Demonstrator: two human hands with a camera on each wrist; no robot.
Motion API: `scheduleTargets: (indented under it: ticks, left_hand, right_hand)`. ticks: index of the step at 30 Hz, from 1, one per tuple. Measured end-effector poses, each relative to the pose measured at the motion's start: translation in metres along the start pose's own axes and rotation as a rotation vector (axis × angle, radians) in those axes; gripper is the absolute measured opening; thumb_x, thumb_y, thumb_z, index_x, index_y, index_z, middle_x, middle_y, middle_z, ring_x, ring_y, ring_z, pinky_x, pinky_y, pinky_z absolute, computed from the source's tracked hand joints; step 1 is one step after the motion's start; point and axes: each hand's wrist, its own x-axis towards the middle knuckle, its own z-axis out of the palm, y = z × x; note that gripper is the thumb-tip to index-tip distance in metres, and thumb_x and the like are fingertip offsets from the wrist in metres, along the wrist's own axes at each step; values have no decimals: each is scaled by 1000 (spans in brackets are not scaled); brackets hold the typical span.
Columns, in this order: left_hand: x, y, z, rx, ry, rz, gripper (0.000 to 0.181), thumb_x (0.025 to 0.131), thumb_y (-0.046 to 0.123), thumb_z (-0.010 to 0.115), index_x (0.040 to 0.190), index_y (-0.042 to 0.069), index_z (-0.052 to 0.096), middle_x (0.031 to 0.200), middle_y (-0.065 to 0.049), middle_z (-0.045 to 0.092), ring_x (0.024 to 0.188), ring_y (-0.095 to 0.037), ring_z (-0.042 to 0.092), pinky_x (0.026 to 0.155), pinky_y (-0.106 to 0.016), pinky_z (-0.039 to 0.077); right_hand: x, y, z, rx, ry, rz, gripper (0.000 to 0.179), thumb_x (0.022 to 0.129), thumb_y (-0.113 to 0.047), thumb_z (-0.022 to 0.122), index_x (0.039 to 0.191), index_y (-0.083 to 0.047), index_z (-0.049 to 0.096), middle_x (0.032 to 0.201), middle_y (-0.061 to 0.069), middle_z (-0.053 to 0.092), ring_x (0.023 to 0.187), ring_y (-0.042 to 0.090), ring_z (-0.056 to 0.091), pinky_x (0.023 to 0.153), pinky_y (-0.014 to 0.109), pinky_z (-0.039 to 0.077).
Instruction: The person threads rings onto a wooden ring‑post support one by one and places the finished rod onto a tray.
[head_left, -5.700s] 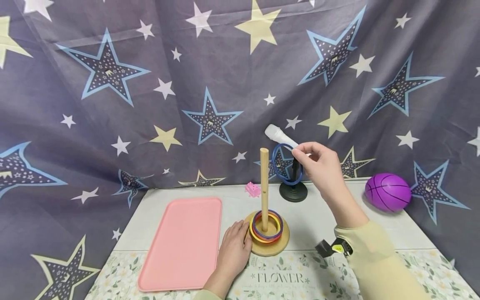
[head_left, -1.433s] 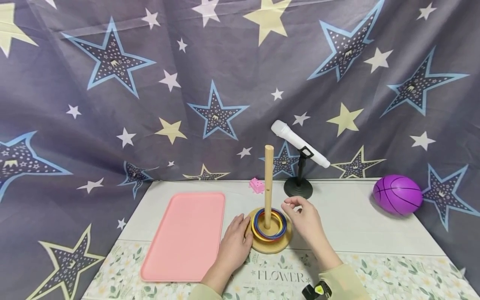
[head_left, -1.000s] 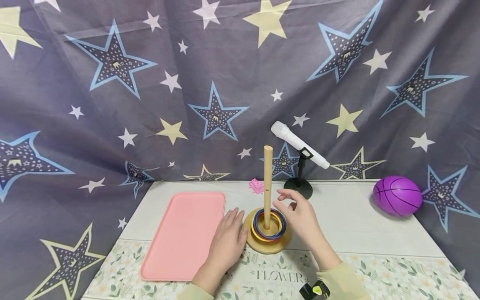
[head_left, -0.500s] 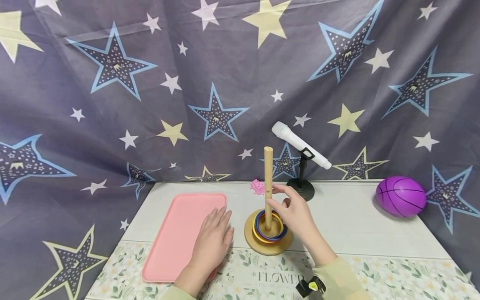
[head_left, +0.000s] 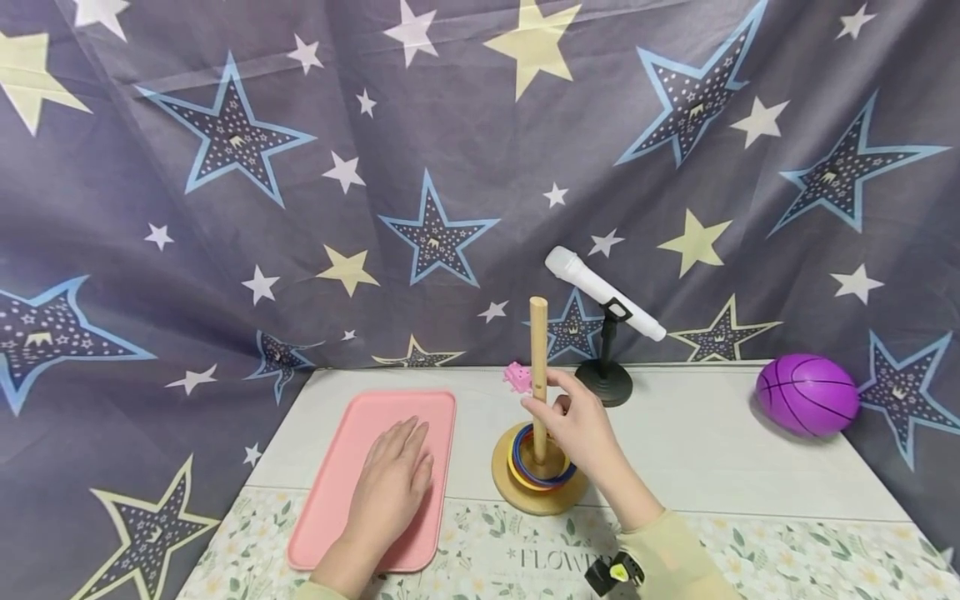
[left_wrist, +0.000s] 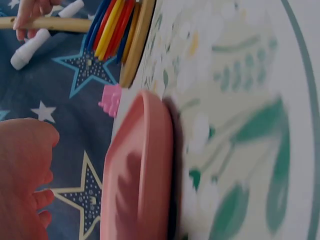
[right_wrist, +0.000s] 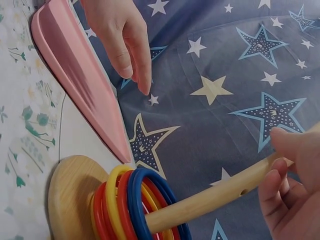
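Observation:
In the head view my left hand hovers over the pink tray, fingers straight and holding nothing. My right hand grips the upright wooden post of a ring-toss stand around its middle. In the right wrist view the thumb lies on one side of the post and the fingers curl on the other. Blue, yellow and red rings are stacked around the foot of the post, over the round wooden base.
A white microphone on a black stand is behind the right hand. A small pink toy lies behind the post. At the back right rests a purple ball. A star-patterned curtain hangs behind the table.
The blue ring that my right hand held earlier is now down on the post. My left hand has left the base and moved left over the tray; my right hand has moved onto the post.

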Motion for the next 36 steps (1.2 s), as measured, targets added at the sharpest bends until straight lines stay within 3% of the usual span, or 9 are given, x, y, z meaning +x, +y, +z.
scheduleTargets:
  ticks: [6,12,20,28,36]
  left_hand:
    - [-1,-16,-2,24,76,38,53,106,19,73,153,-1,62,160,-22,57,149,-45,52,130,-62,33]
    - [-3,-30,-5,31,96,18,52,106,18,72,153,-3,62,156,-23,59,144,-45,55,125,-61,39]
    - [-8,-50,-14,38,97,-38,50,106,16,71,151,-4,62,153,-25,61,139,-47,57,119,-64,45]
    - [-12,-71,-25,38,37,-130,51,109,18,67,155,-4,59,156,-27,57,142,-50,54,124,-65,38]
    - [-20,-92,-32,48,20,-210,52,111,20,64,157,-3,56,154,-28,58,141,-51,53,119,-68,43]
  right_hand:
    - [0,1,2,7,18,-16,33,99,-28,86,129,-22,74,61,3,54,50,19,50,41,26,36]
    - [0,3,4,54,5,-7,21,103,-28,82,121,-20,76,62,4,57,50,21,55,44,26,42]
    - [2,4,6,99,-9,-24,16,105,-28,80,115,-16,76,64,9,62,57,38,64,48,26,52]
    - [4,5,5,107,-5,-48,12,105,-23,80,114,-16,77,66,8,63,55,24,62,46,24,50]
    - [5,-2,7,83,2,-81,11,104,-20,80,111,-13,76,71,5,62,53,21,60,45,24,47]
